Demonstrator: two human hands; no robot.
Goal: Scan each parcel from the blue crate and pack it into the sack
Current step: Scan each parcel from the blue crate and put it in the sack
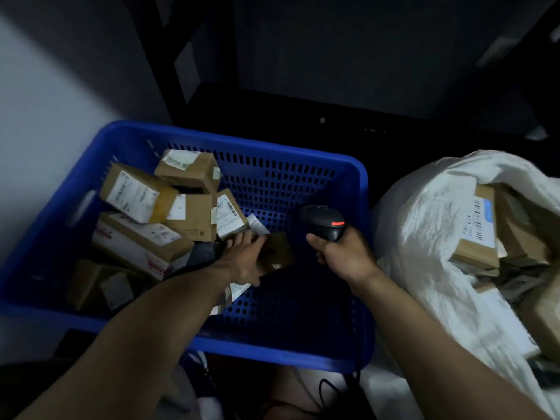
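1. The blue crate (236,144) sits in front of you. Boxed parcels (139,195) are heaped at its left end and its right half is bare. Work over that bare half.
2. The white sack (424,213) lies just beside the crate on your right. Its mouth is open and labelled boxes (478,225) are inside, so the carry across looks short.
3. Your left hand (242,262) grasps a small dark parcel (277,253) low inside the crate. No label shows on its upper face. In my judgement, you should turn it until the barcode faces the scanner.
4. Your right hand (342,253) is clenched round the handle of the black scanner (324,221). Its red light is lit and its head is just beside the parcel. Hold both steady for the read.
5. Surroundings: a black rack (272,101) stands behind the crate and a grey wall (45,86) is at left. The light is dim. I cannot tell what carries the crate.
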